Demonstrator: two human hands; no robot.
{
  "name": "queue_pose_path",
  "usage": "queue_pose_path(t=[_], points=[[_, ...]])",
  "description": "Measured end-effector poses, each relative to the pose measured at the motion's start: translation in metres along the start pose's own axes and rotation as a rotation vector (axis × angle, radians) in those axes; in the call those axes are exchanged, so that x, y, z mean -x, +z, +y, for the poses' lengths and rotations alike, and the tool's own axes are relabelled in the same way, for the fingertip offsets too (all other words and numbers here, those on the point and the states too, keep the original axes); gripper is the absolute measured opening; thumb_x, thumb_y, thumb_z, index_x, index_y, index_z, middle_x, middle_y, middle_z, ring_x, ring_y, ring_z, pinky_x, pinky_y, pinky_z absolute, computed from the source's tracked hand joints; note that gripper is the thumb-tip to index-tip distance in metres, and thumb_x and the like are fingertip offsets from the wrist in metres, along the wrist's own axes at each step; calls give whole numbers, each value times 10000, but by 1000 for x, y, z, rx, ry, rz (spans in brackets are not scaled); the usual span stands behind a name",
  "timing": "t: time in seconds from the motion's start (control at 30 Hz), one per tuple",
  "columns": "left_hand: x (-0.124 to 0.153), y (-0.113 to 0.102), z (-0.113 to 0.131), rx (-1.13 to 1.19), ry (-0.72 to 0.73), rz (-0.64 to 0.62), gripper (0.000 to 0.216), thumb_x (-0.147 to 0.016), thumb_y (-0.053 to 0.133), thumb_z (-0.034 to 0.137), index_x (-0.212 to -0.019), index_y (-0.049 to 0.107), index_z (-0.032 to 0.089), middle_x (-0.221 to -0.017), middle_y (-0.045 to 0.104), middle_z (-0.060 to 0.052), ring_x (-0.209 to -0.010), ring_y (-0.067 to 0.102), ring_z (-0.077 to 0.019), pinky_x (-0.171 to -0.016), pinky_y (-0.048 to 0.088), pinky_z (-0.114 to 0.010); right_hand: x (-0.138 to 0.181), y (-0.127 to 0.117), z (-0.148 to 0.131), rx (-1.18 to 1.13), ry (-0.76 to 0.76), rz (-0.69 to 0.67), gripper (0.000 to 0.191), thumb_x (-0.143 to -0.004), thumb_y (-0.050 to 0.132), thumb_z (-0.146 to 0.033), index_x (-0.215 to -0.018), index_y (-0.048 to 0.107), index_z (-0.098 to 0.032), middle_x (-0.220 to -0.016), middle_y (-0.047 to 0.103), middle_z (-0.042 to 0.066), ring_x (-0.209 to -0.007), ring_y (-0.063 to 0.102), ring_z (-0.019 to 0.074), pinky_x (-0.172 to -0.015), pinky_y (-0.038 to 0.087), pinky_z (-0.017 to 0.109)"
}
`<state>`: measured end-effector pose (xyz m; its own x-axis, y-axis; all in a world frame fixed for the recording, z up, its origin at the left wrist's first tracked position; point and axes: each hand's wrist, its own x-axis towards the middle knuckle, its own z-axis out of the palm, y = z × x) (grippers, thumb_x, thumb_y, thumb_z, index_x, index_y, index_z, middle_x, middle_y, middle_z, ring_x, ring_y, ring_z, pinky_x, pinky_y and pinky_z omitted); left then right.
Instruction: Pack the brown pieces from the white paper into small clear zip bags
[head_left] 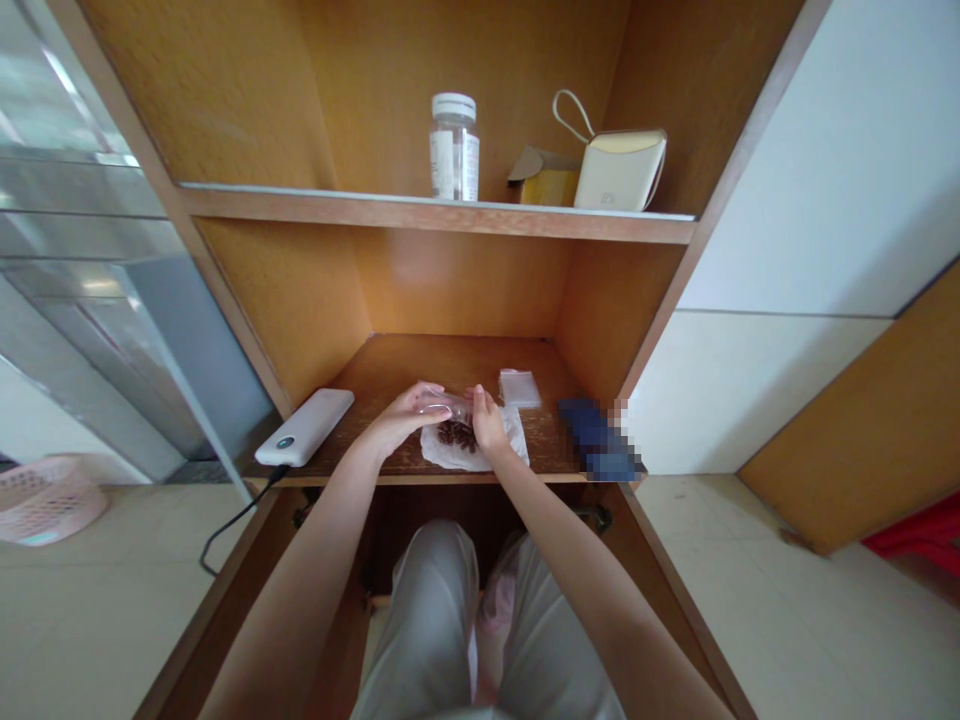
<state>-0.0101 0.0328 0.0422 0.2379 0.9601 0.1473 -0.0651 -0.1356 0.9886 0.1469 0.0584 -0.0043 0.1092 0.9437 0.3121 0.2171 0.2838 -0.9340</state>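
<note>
Low over the wooden shelf, a small clear plastic bag stretches between my two hands. My left hand is closed on the bag's left side, thumb in front and fingers behind. At the other end, my right hand pinches the bag with its thumb up. Beneath them lies a white paper sheet bearing a heap of small dark brown pieces, too small to name. My right hand partly covers the heap and the paper. Whether the bag contains anything I cannot tell.
Flat clear bags lie behind the paper. A white power bank with a black cable is at left, a blurred dark blue object at right. The upper shelf holds a white-capped bottle, a yellow box and a cream case.
</note>
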Motion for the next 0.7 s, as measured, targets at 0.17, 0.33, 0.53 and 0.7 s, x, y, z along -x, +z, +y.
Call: queue_pose_path(t=[0.17, 0.33, 0.53, 0.7], points=[[7, 1, -1, 72, 47, 50, 422, -616, 756, 189, -995, 572, 177, -974, 689, -90, -956, 630, -224, -888, 445, -390, -2, 1, 3, 5, 17, 35, 435, -920, 233, -465, -979, 562, -186, -994, 651, 101, -927, 608, 180, -834, 438, 304], [17, 5, -13, 197, 136, 140, 430, -611, 759, 167, -992, 561, 170, -972, 690, -79, -1022, 606, -224, -937, 420, -396, 0, -2, -2, 8, 11, 63, 416, -921, 236, -430, -948, 556, -166, -974, 640, 112, -941, 596, 192, -836, 425, 293], [26, 6, -22, 234, 136, 141, 415, -622, 754, 164, -985, 554, 168, -992, 683, -81, -1025, 602, -221, -940, 414, -392, 3, -6, -7, 34, -44, 85, 321, -899, 303, -360, -848, 570, -191, -909, 647, 79, -897, 594, 175, -821, 426, 277], [26, 3, -23, 191, 118, 144, 443, -624, 758, 182, -1006, 534, 173, -1015, 676, -80, -1048, 591, -226, -953, 399, -400, 4, -5, -6, 16, -146, 66, 266, -857, 405, -322, -701, 581, -199, -798, 605, 35, -800, 577, 162, -779, 439, 272]])
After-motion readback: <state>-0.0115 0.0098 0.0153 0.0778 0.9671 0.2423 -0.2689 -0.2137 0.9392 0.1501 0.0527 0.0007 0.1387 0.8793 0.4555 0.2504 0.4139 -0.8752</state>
